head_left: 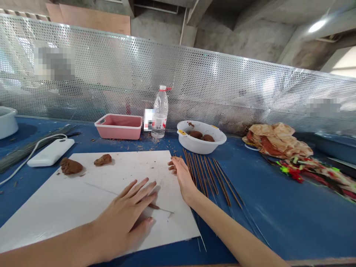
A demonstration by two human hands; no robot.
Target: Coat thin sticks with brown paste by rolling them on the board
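Observation:
My left hand (125, 218) lies palm down on a white board (155, 174), fingers spread, over a thin wire (164, 210) with a little brown clay on it. My right hand (182, 178) rests at the board's right edge, fingers lightly curled, its fingertips beside a row of clay-coated sticks (208, 178) on the blue table (267, 207). Two lumps of brown clay (71, 166) (102, 160) sit on the board's far side. Neither hand touches them. Part of the wire is hidden under my left hand.
A white bowl (201, 142) holds clay balls. Behind the board stand a pink tray (119, 127) and a water bottle (160, 113). A white power bank (50, 152) and a grey-green stick bundle (27, 148) lie left; tan sheets (278, 140) and colourful strips (311, 172) lie right, before a perforated metal screen (178, 74).

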